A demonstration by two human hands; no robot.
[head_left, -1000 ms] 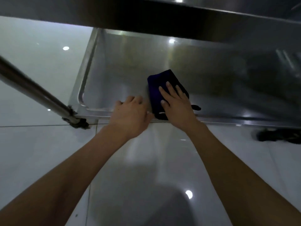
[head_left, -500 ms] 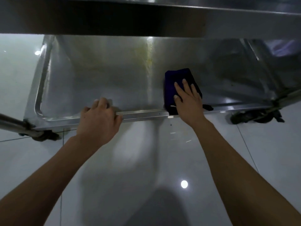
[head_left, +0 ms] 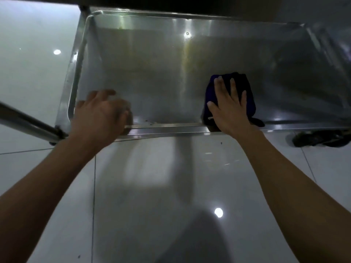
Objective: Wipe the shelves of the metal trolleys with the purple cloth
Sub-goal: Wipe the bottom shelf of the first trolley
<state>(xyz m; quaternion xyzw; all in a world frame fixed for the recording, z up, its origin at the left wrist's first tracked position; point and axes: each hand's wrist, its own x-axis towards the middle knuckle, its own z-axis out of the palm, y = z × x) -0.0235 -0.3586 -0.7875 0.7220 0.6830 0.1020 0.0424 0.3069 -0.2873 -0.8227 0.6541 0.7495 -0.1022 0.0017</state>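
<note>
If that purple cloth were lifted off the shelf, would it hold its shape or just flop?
Probably flop: the purple cloth bunches softly under the flat right hand, and one corner droops over the shelf edge. It looks light for its size. On that shiny metal it likely slides easily when pushed.

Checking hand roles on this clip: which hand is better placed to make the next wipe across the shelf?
Right. The right hand lies flat on the cloth, which sits on the shelf by its front rim. The left hand has no cloth and is at the front rim near the left corner.
</note>
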